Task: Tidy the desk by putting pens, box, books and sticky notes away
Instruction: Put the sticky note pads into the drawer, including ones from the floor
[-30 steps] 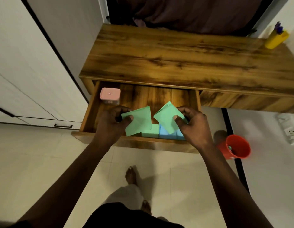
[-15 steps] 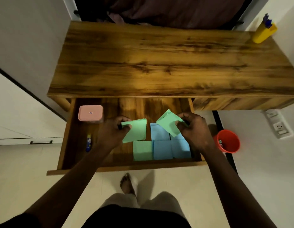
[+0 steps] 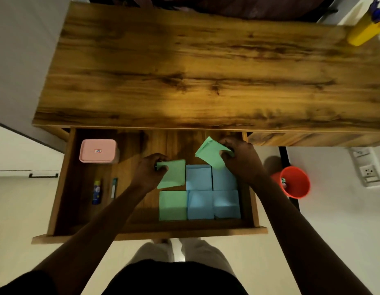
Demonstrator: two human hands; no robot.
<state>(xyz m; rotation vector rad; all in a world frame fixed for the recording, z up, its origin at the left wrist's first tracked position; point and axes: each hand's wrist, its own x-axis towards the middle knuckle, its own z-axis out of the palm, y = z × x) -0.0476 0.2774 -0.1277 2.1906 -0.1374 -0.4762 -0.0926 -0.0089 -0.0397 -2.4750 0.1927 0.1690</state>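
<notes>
Green pad, left: a green sticky-note pad (image 3: 173, 173) is pinched at its left corner by the left hand (image 3: 147, 173), whose fingers curl round the edge. It sits low over the drawer floor and slightly skewed. I cannot tell whether its right edge touches the blue pad beside it.
Green pad, right: a second green pad (image 3: 211, 153) is held tilted, one corner raised toward the table (image 3: 206, 71). The right hand (image 3: 243, 161) pinches its right side between thumb and fingers.
Drawer: the open wooden drawer (image 3: 61, 188) hangs below the table's front edge.
Pads laid down: four blue pads (image 3: 199, 204) lie flat in two rows of two. A third green pad (image 3: 173, 205) lies flat at the left end of the front row, touching its blue neighbour.
Deciding relation: the free place in the back row is directly behind the flat green pad and under the left hand's pad. That pad probably needs only squaring and releasing. The right hand's pad hovers behind the blue rows, where bare drawer floor shows, so the right hand is nearer that spot.
Pink box (image 3: 97, 151): stands in the drawer's back-left corner. A small sticker is on its lid, too small to read.
Tube and pen: a small tube (image 3: 96, 189) and a slim pen (image 3: 114, 188) lie side by side, their long axes running front to back. No print on them is legible.
Yellow holder (image 3: 364, 31): stands at the table's far right corner with blue pens in it.
</notes>
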